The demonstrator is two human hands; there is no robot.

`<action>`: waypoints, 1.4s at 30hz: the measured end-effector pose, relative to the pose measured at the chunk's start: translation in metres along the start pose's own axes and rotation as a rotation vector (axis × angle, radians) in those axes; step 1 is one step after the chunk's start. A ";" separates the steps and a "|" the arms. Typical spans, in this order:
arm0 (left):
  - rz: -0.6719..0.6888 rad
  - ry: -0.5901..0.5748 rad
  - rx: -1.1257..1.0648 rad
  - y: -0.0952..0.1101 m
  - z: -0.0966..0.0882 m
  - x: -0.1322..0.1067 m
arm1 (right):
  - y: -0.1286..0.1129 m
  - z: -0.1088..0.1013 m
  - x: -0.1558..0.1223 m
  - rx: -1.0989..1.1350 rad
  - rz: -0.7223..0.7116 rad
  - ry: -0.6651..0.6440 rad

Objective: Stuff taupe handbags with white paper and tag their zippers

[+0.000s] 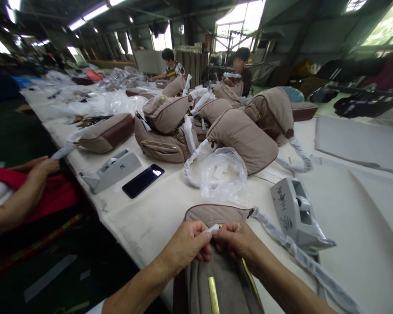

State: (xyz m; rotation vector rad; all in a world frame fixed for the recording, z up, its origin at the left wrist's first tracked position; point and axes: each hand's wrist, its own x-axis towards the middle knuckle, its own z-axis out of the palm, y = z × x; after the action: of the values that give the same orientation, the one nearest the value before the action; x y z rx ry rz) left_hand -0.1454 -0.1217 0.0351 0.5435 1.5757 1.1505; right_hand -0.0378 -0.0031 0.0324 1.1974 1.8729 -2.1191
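A taupe fabric bag (222, 279) with brown piping lies on the table in front of me. My left hand (193, 240) is closed in a pinch on a small strip of white wrap (212, 228) above the bag. Fingertips of my right hand (234, 240) meet it from the other side, pinched at the strip's end beside a bit of gold metal. What exactly lies between the right fingers is partly hidden. A gold zipper (249, 279) and a gold strip (213, 294) show on the bag. Its strap (291, 246), wrapped in white, runs off to the right.
Grey tape dispensers stand right (294, 213) and left (113, 170), with a black phone (143, 181) near the left one. Clear plastic (224, 174) lies before a pile of taupe bags (242, 139). At left a co-worker's hands (42, 165) hold a wrapped strap; two people sit beyond.
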 end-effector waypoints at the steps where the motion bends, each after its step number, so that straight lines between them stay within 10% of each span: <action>1: 0.004 -0.005 -0.002 -0.001 0.000 0.000 | 0.000 -0.001 -0.001 -0.004 0.013 -0.001; 7: -0.027 -0.048 -0.106 -0.002 -0.003 0.004 | 0.004 -0.003 -0.006 0.056 0.070 -0.048; 15: -0.259 -0.028 -0.263 0.011 0.003 -0.009 | 0.030 0.023 -0.010 -0.084 -0.294 0.237; 22: -0.099 0.170 -0.062 0.005 0.023 -0.019 | 0.035 0.030 -0.005 -0.171 -0.388 0.376; 34: 0.296 0.306 0.719 0.004 0.019 -0.029 | -0.009 -0.030 0.000 -0.461 -0.649 -0.109; 42: 0.823 0.412 1.178 -0.020 0.024 -0.025 | -0.030 -0.034 0.021 -0.295 -0.279 -0.345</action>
State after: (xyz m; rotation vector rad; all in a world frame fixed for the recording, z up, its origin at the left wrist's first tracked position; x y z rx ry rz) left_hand -0.1107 -0.1407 0.0299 1.9547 2.4337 0.7751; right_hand -0.0510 0.0424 0.0463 0.5005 2.1763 -1.9147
